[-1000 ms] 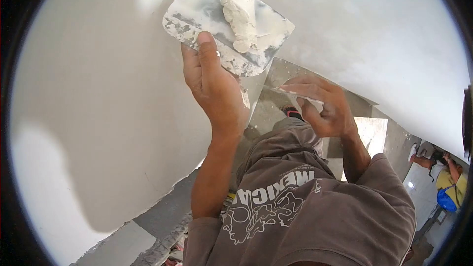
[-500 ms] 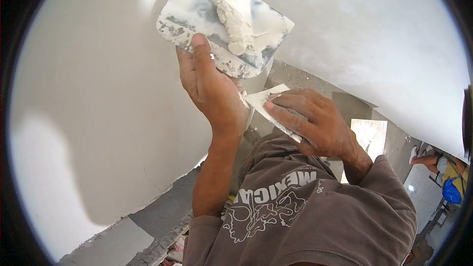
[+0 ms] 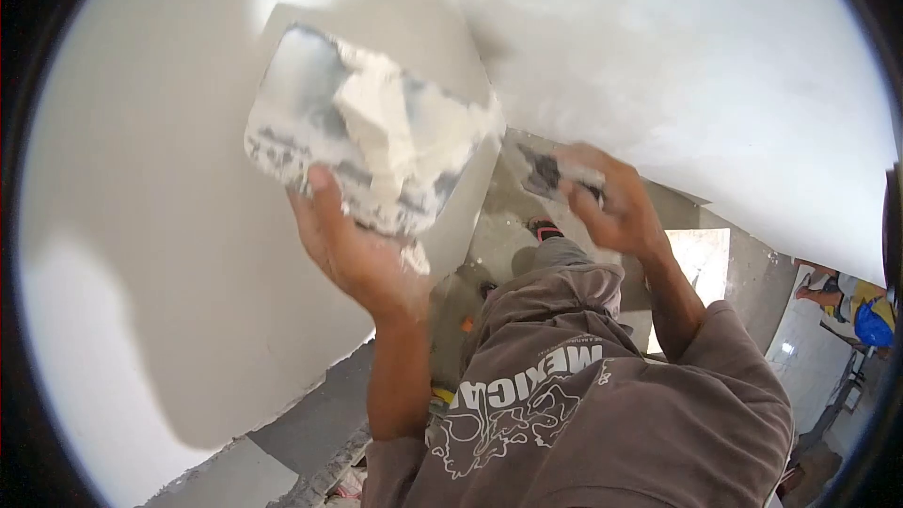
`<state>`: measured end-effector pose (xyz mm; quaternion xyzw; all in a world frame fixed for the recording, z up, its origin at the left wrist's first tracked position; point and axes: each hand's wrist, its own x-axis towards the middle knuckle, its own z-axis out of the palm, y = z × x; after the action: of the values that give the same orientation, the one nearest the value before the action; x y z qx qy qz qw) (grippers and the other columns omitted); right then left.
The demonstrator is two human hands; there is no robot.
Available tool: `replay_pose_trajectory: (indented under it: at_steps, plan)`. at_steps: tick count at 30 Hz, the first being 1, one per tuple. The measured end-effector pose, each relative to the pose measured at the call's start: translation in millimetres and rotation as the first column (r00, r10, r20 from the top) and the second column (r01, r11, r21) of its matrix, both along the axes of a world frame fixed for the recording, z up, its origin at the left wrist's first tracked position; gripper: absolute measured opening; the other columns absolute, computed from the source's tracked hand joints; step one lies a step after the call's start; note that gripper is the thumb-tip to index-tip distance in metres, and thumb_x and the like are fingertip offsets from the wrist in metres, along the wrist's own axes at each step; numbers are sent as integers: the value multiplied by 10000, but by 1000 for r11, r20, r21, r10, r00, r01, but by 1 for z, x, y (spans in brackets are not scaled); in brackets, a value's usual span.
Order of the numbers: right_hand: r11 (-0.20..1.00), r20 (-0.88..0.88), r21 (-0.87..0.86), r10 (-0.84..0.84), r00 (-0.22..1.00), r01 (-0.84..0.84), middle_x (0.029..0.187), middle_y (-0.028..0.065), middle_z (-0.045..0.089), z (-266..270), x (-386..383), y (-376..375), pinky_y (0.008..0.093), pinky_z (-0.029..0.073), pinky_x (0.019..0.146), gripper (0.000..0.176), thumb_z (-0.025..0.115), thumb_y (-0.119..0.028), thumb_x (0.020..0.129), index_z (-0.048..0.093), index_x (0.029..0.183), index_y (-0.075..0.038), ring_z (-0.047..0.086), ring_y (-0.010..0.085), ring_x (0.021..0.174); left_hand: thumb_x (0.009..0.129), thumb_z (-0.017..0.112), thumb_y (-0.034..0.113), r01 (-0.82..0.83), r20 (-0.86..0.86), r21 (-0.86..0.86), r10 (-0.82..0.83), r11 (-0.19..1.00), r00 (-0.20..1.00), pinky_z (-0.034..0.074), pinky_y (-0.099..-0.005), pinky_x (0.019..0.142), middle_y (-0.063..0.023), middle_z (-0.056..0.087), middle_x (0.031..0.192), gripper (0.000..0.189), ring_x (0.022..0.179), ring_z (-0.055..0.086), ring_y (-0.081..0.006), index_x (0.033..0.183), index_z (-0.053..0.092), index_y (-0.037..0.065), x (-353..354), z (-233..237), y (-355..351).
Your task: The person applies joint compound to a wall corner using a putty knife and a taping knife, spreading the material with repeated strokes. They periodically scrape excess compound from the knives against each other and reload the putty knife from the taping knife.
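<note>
My left hand (image 3: 362,273) grips the near edge of a flat plastering plate (image 3: 296,71), thumb on top and the fingers mostly hidden beneath. A thick ridge of white putty (image 3: 376,127) lies across the plate, and putty smears its edges. A small lump of putty (image 3: 415,258) clings near my left wrist. To the right, my right hand (image 3: 616,202) is closed on a small flat scraper (image 3: 541,172), dark and white-smeared, blurred by motion. The scraper is apart from the plate.
Pale walls (image 3: 169,226) rise at left and upper right (image 3: 677,66), meeting in a corner beyond the plate. Below are the grey floor (image 3: 499,207) and a bright white panel (image 3: 701,263). Another person (image 3: 832,296) is at far right, near a blue item (image 3: 875,322).
The plate in my left hand has moved down and left. My right hand has drawn the scraper away from my left wrist, turning it, so the two hands are farther apart.
</note>
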<state>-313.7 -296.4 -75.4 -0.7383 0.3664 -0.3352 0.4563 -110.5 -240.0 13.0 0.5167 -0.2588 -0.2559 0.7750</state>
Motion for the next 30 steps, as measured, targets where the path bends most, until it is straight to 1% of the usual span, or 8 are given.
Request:
replay_pose_trajectory:
  at_steps: [2,4,6,10,16,19,25,30]
  plan:
    - [991,-24,66,-112,993,113,874,124,642,-18,10,-27,287,464,754,284,567,-156,911,591,1125,29,579,193,794,991,475,282,-62,-21,36,63,997,998,545,-350,870,-175,536,1220,491,1069,614,-255,1315,395,-77,6,-11,14]
    - [978,55,17,-209,976,208,881,147,652,-46,30,-58,301,470,764,316,560,-207,928,594,1145,20,585,184,808,983,485,290,-40,14,92,39,995,999,539,-358,881,-184,534,1221,500,1073,611,-256,1311,398,-77,15,-23,33]
    - [952,39,-78,-292,956,294,940,195,665,-82,55,-101,342,481,795,336,554,-222,939,589,1164,26,622,223,840,977,490,291,-50,27,155,46,987,999,533,-364,888,-192,534,1220,503,1083,604,-256,1308,400,-76,14,-29,49]
    - [920,111,-134,-356,928,369,1040,269,651,-104,112,-174,410,488,848,347,548,-199,928,579,1181,37,650,369,961,971,485,275,-92,40,235,85,968,996,517,-373,898,-199,533,1218,502,1108,586,-258,1313,395,-81,12,-38,79]
    - [832,230,-314,-401,887,457,1001,250,656,-113,164,-232,427,495,848,335,518,-160,923,578,1195,26,635,411,962,966,477,253,-168,28,306,167,937,985,496,-397,923,-205,529,1227,510,1104,583,-284,1335,377,-84,7,-37,112]
    - [858,185,-238,-420,889,455,1065,241,645,-117,175,-241,433,489,879,339,499,-136,924,568,1221,12,617,418,1002,961,487,250,-203,-2,330,216,922,976,499,-398,915,-205,531,1228,512,1094,589,-288,1339,379,-79,8,-39,124]
    - [836,236,-297,-404,884,461,1214,247,580,-134,183,-248,433,460,952,353,472,-106,937,544,1262,11,573,400,1118,957,505,252,-229,-16,369,252,901,968,505,-393,899,-203,541,1211,510,1069,599,-288,1332,399,-77,13,-49,130]
    - [819,273,-359,-367,889,448,1228,237,581,-141,186,-250,426,454,984,365,467,-78,934,530,1282,13,559,396,1152,960,509,252,-236,-28,381,266,894,964,506,-386,895,-197,550,1191,490,1060,601,-279,1312,423,-78,16,-46,124]
